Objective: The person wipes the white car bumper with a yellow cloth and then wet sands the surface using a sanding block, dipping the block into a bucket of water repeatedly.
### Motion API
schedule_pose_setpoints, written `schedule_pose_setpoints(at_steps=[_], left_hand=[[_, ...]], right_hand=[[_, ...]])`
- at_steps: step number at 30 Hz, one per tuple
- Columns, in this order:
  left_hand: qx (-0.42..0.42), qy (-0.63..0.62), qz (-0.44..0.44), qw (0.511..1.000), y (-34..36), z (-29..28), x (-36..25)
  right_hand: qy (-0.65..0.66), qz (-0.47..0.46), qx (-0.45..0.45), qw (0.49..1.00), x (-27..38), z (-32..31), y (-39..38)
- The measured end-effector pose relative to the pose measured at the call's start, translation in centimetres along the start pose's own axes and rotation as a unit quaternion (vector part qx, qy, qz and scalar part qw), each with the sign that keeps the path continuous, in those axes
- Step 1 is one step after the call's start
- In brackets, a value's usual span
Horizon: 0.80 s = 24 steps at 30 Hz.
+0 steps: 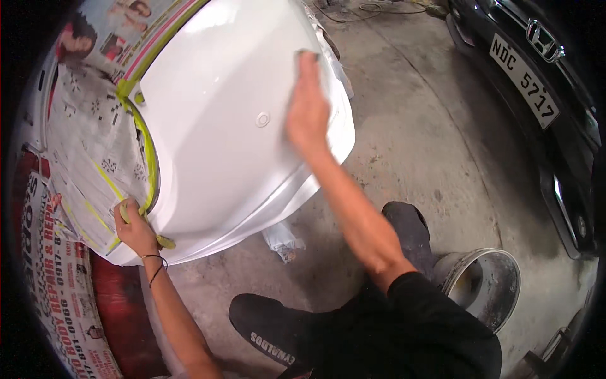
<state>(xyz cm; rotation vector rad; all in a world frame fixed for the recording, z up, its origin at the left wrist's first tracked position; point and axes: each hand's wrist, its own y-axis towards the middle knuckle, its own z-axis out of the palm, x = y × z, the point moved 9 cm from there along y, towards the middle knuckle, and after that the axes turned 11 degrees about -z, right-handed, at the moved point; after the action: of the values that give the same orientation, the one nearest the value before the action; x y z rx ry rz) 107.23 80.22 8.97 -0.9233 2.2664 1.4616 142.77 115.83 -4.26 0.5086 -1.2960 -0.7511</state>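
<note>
A glossy white car body panel [208,126] fills the upper middle, with a small round mark [262,119] on its face. My right hand [307,117] lies along the panel's right side, fingers stretched together and smeared by motion. A dark edge of some thin thing shows at its fingertips; the rest is hidden beneath the hand. At the panel's lower left corner, my left hand [134,228] is closed around a soft yellow-green piece [165,242], which sticks out on both sides of it. Yellow-green masking tape [150,158] runs along the panel's left edge above that hand.
Printed paper [113,38] and a whitish masking sheet [95,126] cover the area left of the panel. A printed banner [63,290] hangs lower left over red bodywork [126,309]. An open bucket [486,284] stands right of my knee [407,227]. A dark car [536,95] is parked at right.
</note>
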Motion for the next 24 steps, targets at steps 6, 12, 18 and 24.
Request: schedule_pose_setpoints(at_steps=[6,12,18,24], left_hand=[[-0.006,0.030,0.024,0.999,0.3,1.0,-0.1],[-0.008,0.048,0.039,0.998,1.4,-0.1,1.1],[-0.027,0.087,0.054,0.994,-0.1,-0.2,-1.4],[-0.005,0.048,0.045,0.998,-0.4,0.7,-2.5]], right_hand=[[0.040,-0.131,0.043,0.990,2.0,-0.8,0.0],[0.085,0.052,0.025,0.995,-3.5,-0.8,0.5],[0.035,-0.102,0.085,0.991,0.6,-0.2,-3.3],[0.042,-0.113,0.024,0.992,2.6,0.3,8.4]])
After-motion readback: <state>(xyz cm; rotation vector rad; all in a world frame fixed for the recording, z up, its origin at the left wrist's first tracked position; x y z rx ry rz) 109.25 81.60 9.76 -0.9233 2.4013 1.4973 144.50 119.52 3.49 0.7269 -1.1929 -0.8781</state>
